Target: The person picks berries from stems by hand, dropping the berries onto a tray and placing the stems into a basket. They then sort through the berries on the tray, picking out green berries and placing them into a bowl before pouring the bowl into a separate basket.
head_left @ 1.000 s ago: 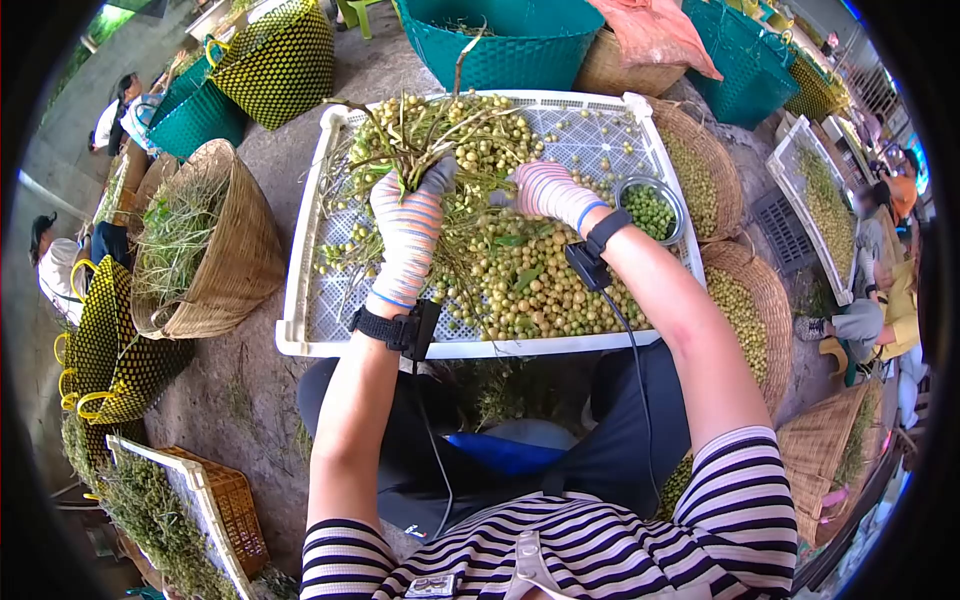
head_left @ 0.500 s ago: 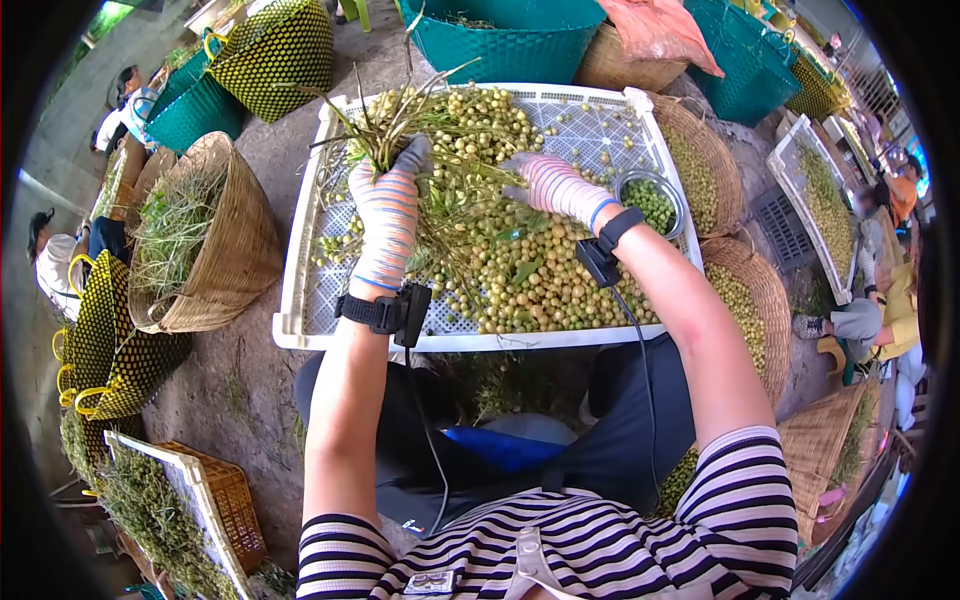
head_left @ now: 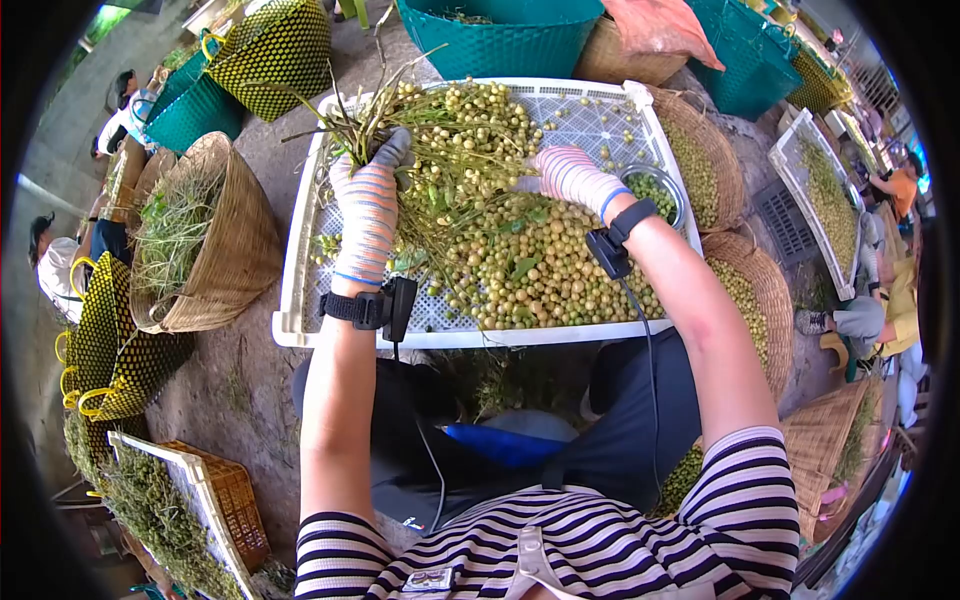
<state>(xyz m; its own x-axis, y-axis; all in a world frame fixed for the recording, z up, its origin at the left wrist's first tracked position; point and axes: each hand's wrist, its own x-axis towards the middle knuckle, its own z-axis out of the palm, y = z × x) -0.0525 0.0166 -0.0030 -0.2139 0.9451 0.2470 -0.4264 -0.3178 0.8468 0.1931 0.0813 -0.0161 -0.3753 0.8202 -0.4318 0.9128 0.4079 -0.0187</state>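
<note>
A white plastic tray (head_left: 296,262) rests in front of me, holding many round yellow-green fruits (head_left: 560,262). My left hand (head_left: 368,205), in a striped glove, is closed round a bunch of thin stems (head_left: 352,128) at the tray's left side. Stalks with fruits spread from that bunch towards the middle. My right hand (head_left: 572,182), gloved too, is at the right edge of these stalks; its fingertips are partly hidden and blurred among them. Just right of it, a round metal bowl (head_left: 680,205) with greener fruits sits in the tray.
Wicker baskets of fruits (head_left: 765,300) stand right of the tray. A tall wicker basket of stems (head_left: 225,250) is at left. Teal baskets (head_left: 510,48) stand behind. Other people sit at the far left and right, near another white tray (head_left: 785,165).
My left hand has moved a little left with the stems. My right hand has shifted slightly right, and the stalks between the hands now lie more stretched out.
</note>
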